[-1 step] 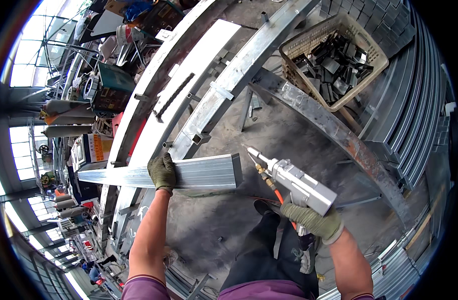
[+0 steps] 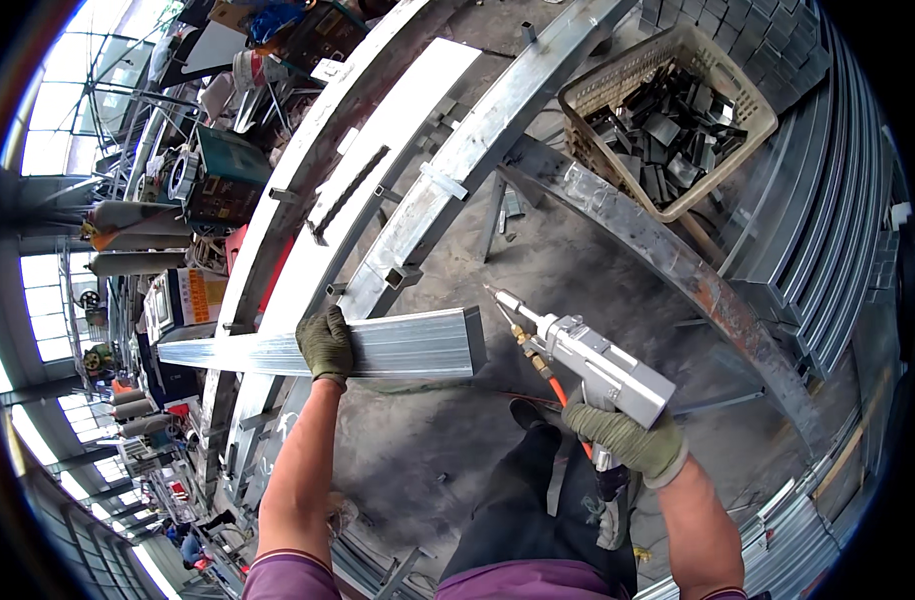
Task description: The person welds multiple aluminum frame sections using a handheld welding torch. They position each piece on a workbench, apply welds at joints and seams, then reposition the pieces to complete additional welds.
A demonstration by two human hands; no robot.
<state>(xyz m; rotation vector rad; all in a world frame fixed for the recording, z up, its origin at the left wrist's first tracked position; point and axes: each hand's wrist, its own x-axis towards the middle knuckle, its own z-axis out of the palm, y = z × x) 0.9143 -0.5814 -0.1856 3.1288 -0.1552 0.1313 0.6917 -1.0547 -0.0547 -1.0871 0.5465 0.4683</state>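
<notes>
My left hand (image 2: 325, 345), in an olive-green work glove, is closed over the top of a long silvery rectangular metal tube (image 2: 415, 345). The tube lies across the rails on the left, its near end pointing right over the floor. In my right hand (image 2: 627, 438), also gloved, is a grey welding gun (image 2: 617, 375), gripped by its handle. Its narrow tip points up and left, apart from the tube's end. A thin side nozzle with brass fittings and an orange hose (image 2: 556, 389) runs beneath it. My right fingers are partly hidden by the gun.
Long galvanised beams (image 2: 457, 150) and a white plank (image 2: 397, 120) run diagonally, a dark twisted rod (image 2: 347, 195) lying on the plank. A rust-marked beam (image 2: 677, 255) crosses at right. Beyond stand a cream plastic basket (image 2: 721, 171) of short metal pieces and stacked steel profiles (image 2: 827, 250).
</notes>
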